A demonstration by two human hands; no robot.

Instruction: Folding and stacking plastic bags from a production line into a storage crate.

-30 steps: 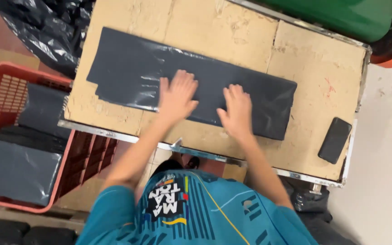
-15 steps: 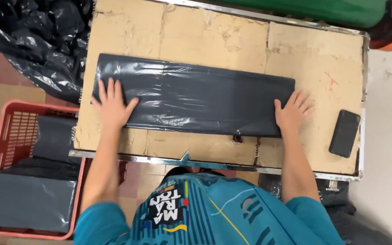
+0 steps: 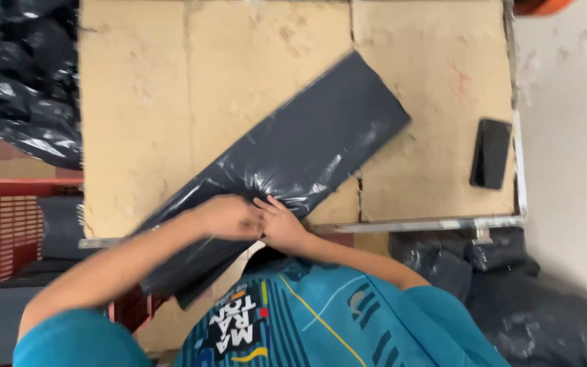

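— Logging from the remote desk: where does the folded dark grey plastic bag lie against the cardboard-topped table?

— Diagonally across it. I read its long axis from the table's far right part, short of the black phone, down to the near left, where the bag's lower end hangs over the table's near edge above the red crate.

— And the hands?

— Both sit at the table's near edge, on the bag's near long side. Left hand and right hand touch each other, fingers curled and pinched down on the plastic. I judge both to be gripping the bag's edge, close together, not spread. Neither is clearly nearer; the bulk of the bag runs away from them up and to the right, the overhang down and to the left.

— Surface of the bag?

— Glossy, dark grey, flattened into a long strip, wrinkled with bright creases near the hands, smoother at the far end. Square-cut far corner.

— Other items?

— More folded dark bags in the crate left of the table; a heap of black plastic beyond the table's left side.
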